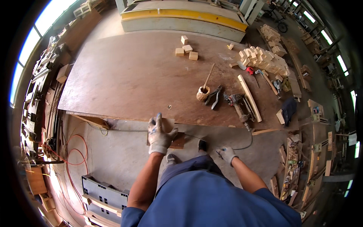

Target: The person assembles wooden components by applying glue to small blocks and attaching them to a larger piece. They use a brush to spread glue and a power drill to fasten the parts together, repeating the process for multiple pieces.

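Note:
My left hand, in a pale work glove, is at the table's near edge with its fingers stretched and spread. A small flat brown piece shows between its forefinger and thumb; whether they touch it I cannot tell. My right hand, also gloved, is low in front of the table, near my leg. Its fingers are curled together, and what is in them, if anything, is too small to make out. On the brown tabletop are a pot with a stick, pliers and an air tool.
Several small wooden blocks lie at the table's far side. At right are a block pile, a long wooden strip, a hammer and a dark cloth. An orange hose and a grey crate are on the left floor.

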`<state>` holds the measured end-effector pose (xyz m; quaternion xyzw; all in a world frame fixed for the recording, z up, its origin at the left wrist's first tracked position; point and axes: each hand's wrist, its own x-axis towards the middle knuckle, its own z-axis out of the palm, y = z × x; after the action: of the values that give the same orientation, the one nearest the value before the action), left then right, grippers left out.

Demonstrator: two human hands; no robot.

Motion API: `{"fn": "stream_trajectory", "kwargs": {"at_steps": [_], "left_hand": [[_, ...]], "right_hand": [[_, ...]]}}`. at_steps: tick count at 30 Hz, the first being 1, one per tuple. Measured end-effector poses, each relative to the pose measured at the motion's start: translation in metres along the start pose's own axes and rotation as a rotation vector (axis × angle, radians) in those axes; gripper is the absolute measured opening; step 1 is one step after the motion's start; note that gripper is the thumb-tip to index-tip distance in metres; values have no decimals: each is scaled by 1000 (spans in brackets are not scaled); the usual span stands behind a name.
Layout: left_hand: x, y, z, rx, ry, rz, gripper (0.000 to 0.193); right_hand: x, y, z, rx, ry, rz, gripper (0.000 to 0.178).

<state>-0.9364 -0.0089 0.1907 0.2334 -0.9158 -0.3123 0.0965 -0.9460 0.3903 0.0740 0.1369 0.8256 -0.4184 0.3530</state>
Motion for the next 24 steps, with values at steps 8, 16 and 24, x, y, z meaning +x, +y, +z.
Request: {"fn": "stream_trajectory", "kwargs": {"at_steps": [8,16,24], "left_hand": [[0,1,-7,-4,15,91,101],[15,-19,9,-4,315,-181,57],[20,-6,25,0,320,-480,37]], "right_hand": [[45,-106,-87,30,87,-254,28],[143,-126,-205,-74,588,-542,29],[283,-122,-304,-569,622,-303,30]]}}
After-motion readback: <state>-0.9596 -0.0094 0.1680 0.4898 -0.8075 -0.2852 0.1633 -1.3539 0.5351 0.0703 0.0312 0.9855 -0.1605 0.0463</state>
